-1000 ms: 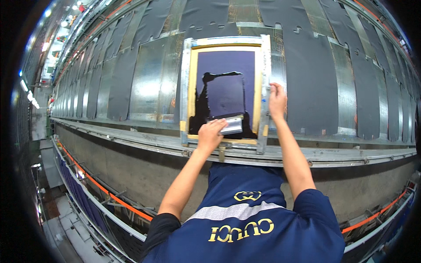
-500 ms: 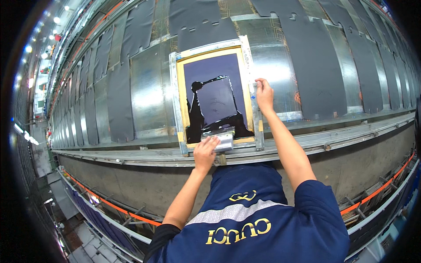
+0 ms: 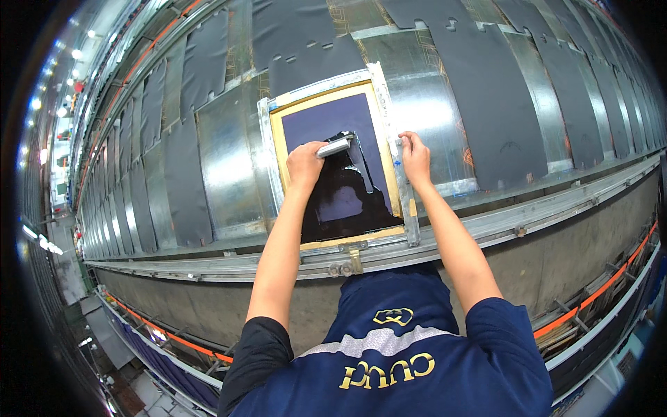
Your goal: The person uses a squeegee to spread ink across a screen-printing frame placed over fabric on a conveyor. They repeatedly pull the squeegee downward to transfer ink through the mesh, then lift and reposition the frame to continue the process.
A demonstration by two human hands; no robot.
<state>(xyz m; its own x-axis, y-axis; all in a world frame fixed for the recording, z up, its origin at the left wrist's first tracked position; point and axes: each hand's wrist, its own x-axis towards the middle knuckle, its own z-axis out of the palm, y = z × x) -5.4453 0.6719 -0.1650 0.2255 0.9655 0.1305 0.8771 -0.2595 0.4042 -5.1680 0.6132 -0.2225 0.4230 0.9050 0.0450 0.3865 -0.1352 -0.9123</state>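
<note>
A screen-printing frame [image 3: 383, 115] with metal rails and a yellow inner border lies on the long table in front of me. Wet black ink [image 3: 375, 217] covers much of the lower half of its dark purple mesh [image 3: 326, 115]. My left hand [image 3: 303, 165] is closed around one end of a metal-handled squeegee [image 3: 335, 146], which rests on the mesh near its middle, at the far end of the inked area. At the frame's right rail, the fingers of my right hand [image 3: 416, 160] are pinched on the metal edge. The squeegee's blade edge is mostly hidden.
Dark grey fabric pieces [image 3: 479, 104] lie in strips across the shiny tabletop [image 3: 233, 156], left, right and beyond the frame. A metal rail [image 3: 486, 224] with small stops runs along the near edge. A clamp-like fitting [image 3: 356, 258] sits on it below the frame.
My left hand has carried the squeegee from the frame's near end up to mid-mesh. Black ink now spreads over more of the area it crossed. My right hand stays at the right rail.
</note>
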